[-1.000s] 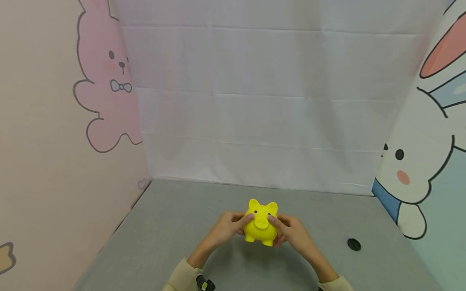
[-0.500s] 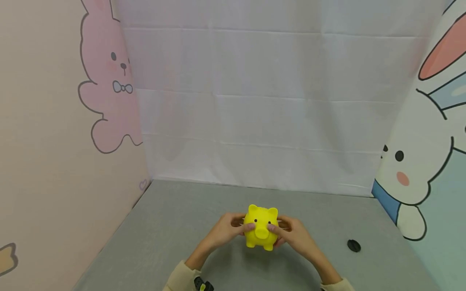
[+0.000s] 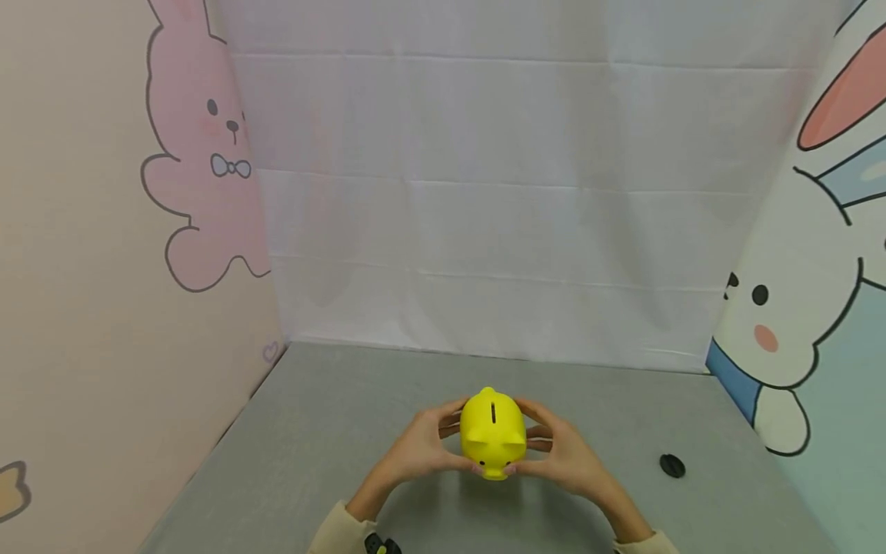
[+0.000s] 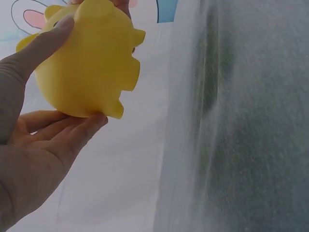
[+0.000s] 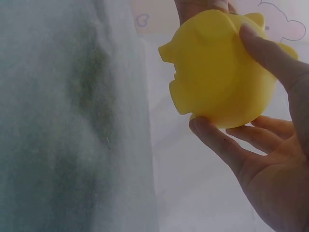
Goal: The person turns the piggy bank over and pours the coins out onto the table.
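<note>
Grey felt covers the counter (image 3: 332,431), walled by a white creased sheet and cartoon rabbit panels at the left and right of the frame. Low in the middle, the left hand (image 3: 422,448) and the right hand (image 3: 564,454) hold a yellow piggy bank (image 3: 493,432) between them, lifted off the counter, thumbs and fingers curled round its sides. It is tipped snout down toward the person, coin slot facing up. The step in hand looks like turning the piggy bank over for inspection. A small black cap (image 3: 672,465) lies well apart at the lower right; fitting it would call for freeing one hand.
</note>
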